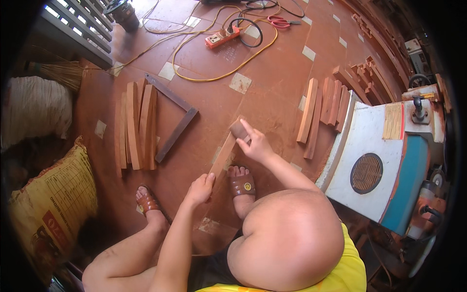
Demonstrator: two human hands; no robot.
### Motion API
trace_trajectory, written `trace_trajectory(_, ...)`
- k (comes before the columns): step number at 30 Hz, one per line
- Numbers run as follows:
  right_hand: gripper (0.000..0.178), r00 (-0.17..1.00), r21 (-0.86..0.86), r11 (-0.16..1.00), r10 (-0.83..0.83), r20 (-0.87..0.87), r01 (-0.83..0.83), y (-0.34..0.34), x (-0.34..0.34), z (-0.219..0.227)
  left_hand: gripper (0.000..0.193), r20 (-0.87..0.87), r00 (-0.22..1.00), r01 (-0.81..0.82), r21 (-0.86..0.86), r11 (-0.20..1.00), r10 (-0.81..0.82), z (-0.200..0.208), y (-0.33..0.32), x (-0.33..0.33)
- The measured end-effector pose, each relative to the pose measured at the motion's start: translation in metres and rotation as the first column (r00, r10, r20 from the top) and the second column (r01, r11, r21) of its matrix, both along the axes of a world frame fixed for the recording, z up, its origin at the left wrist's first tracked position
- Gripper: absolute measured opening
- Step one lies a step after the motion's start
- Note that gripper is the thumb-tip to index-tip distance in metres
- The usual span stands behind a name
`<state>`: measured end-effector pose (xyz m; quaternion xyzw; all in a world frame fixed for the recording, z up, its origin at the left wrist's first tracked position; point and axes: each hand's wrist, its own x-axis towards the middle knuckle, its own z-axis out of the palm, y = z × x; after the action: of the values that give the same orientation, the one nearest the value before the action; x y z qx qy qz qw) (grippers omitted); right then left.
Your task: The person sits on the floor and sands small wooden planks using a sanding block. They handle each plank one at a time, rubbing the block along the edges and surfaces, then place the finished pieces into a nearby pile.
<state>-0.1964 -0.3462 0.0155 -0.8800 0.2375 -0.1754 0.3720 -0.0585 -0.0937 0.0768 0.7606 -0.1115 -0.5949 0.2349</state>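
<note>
Bare bent knee [287, 238] right under the camera. Holding a wooden strip [223, 158] aslant near the right foot [241, 187]. Gripping its near end in the left hand [201, 189], with fingers curled together round the wood and forearm rising from below. Pressing a brown piece [237, 129] (pad or block, cannot tell) at the far end with the right hand [257, 145], index stretched, thumb apart, forearm slanting past the knee. Farther out, left-side strips [133, 126] beside a dark angled frame [189, 118]; right-side strips [307, 112]; beyond, an orange power strip [221, 38].
</note>
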Motion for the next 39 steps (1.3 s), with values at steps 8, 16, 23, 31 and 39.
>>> trace_trajectory(8,0.07,0.98,-0.015,0.98,0.197,0.031,-0.196,0.0,-0.006,0.027,0.054,0.543,0.737,0.356,0.194,0.914,-0.403,0.024,-0.011,-0.025)
trace_trajectory(16,0.077,0.908,0.149,0.903,0.416,-0.06,-0.404,0.029,-0.03,0.053,0.054,0.533,0.767,0.284,0.218,0.934,-0.358,0.014,-0.009,-0.056)
trace_trajectory(23,0.074,0.994,0.019,0.997,0.081,-0.077,-0.08,0.0,-0.018,0.023,0.055,0.553,0.748,0.315,0.189,0.93,-0.366,0.012,-0.012,-0.054)
trace_trajectory(31,0.071,0.994,0.021,0.994,0.11,-0.026,-0.109,-0.013,-0.018,0.022,0.055,0.558,0.753,0.297,0.185,0.937,-0.349,0.003,-0.009,-0.057)
trace_trajectory(39,0.076,0.874,0.177,0.861,0.486,-0.014,-0.476,0.033,-0.032,0.055,0.055,0.566,0.757,0.282,0.165,0.945,-0.325,0.0,-0.003,-0.054)
